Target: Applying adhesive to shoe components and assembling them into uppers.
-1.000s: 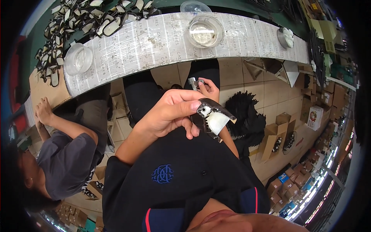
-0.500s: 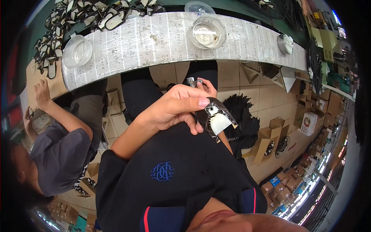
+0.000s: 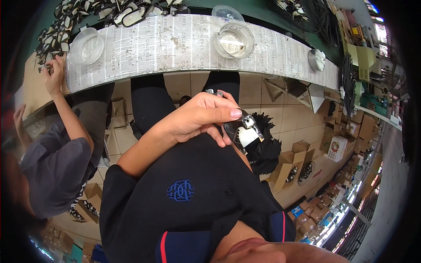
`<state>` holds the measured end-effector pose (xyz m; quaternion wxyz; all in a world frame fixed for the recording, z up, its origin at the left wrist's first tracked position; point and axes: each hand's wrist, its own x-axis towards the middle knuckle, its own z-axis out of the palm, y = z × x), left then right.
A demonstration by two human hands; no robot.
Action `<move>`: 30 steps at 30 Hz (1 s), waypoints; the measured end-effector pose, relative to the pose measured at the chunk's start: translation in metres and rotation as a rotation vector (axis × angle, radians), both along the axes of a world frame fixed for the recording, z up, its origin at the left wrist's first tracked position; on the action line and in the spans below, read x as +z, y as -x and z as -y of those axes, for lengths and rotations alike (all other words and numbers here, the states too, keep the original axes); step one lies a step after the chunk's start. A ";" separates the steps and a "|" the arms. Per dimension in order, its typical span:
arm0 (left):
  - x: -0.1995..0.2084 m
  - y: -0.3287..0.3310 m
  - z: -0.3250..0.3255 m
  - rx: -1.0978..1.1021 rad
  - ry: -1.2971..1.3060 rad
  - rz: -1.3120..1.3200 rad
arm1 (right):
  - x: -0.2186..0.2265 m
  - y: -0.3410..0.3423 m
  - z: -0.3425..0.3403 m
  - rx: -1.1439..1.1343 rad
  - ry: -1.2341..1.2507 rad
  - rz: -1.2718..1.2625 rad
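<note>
Held in front of my chest, my left hand (image 3: 197,116) pinches a glossy black and cream shoe piece (image 3: 249,136), its thumb pressed on the piece's near edge. A small white tab with a dark round hole stands out at the top of the piece. Behind it, my right hand (image 3: 227,96) is mostly covered by the left one. Its fingers are curled by a small silver metal tool (image 3: 211,91), only the end of which shows.
Ahead is a bench edge covered in printed paper (image 3: 153,48), bearing clear tubs (image 3: 235,40) and a small can (image 3: 316,60). Similar pieces (image 3: 136,16) are heaped at far left. A co-worker's hand (image 3: 53,76) is near them. Black strips (image 3: 267,149) hang at right, above cartons (image 3: 287,168).
The shoe piece has turned in my fingers, its holed tab now tilted to the right. The co-worker's hand has reached up to the heap. The whole view has shifted slightly.
</note>
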<state>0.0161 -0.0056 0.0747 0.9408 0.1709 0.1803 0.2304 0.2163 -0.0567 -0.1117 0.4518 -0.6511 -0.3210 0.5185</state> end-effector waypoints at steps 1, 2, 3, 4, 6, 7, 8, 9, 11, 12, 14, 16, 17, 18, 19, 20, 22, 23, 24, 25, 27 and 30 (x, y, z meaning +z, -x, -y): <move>0.000 0.000 0.001 -0.001 -0.003 -0.004 | 0.001 0.000 0.000 -0.001 -0.003 0.008; 0.001 0.000 0.001 -0.001 -0.001 -0.001 | 0.001 -0.001 0.001 -0.003 -0.005 0.016; 0.003 0.001 0.001 -0.006 -0.009 -0.003 | 0.000 0.000 0.001 -0.002 -0.005 0.017; 0.003 0.001 0.001 -0.011 -0.018 -0.003 | -0.001 0.001 0.001 -0.004 -0.032 0.025; 0.001 0.002 0.002 -0.019 -0.017 -0.004 | -0.003 -0.001 0.002 -0.007 -0.059 0.035; 0.000 0.003 0.003 -0.025 -0.016 -0.007 | 0.000 0.000 0.002 -0.007 -0.037 0.011; 0.001 0.004 0.004 -0.025 -0.013 -0.007 | 0.002 0.001 0.002 -0.008 -0.015 -0.012; 0.002 0.006 0.005 -0.025 -0.030 -0.015 | 0.001 0.002 0.003 -0.007 -0.012 -0.013; 0.002 0.007 0.005 -0.030 -0.047 -0.019 | 0.000 0.001 0.004 0.018 -0.047 0.008; 0.001 0.007 0.005 -0.037 -0.064 -0.019 | -0.001 0.000 0.004 0.016 -0.044 0.009; 0.000 0.009 0.006 -0.042 -0.075 -0.028 | -0.001 0.003 0.004 0.033 -0.052 0.044; -0.002 0.008 0.005 -0.012 -0.135 -0.041 | -0.001 0.003 0.002 0.025 -0.034 0.042; -0.003 0.007 0.004 -0.022 -0.139 -0.045 | -0.001 0.003 0.000 0.016 -0.022 0.045; -0.005 0.006 0.003 -0.022 -0.138 -0.037 | -0.005 0.001 0.001 -0.001 -0.045 0.048; -0.006 0.003 0.001 -0.027 -0.141 -0.029 | -0.003 -0.002 0.003 -0.021 -0.055 0.042; -0.006 0.004 -0.001 -0.053 -0.161 -0.045 | -0.002 -0.001 0.004 0.003 -0.113 0.049; -0.013 -0.001 -0.007 0.014 -0.164 -0.146 | -0.011 -0.011 0.002 0.007 -0.184 0.091; -0.017 0.001 -0.009 -0.044 -0.208 -0.154 | -0.016 -0.012 0.001 0.003 -0.205 0.085; -0.028 0.005 -0.015 0.059 -0.222 -0.246 | -0.016 -0.012 -0.001 0.029 -0.246 0.191; -0.032 0.012 -0.027 0.173 -0.250 -0.339 | -0.013 -0.007 -0.002 0.052 -0.288 0.293; -0.025 0.010 -0.061 0.470 -0.336 -0.468 | -0.029 -0.009 -0.001 -0.007 -0.247 0.207; 0.006 -0.018 -0.148 0.925 -0.685 -0.475 | -0.024 -0.009 0.001 -0.011 -0.265 0.223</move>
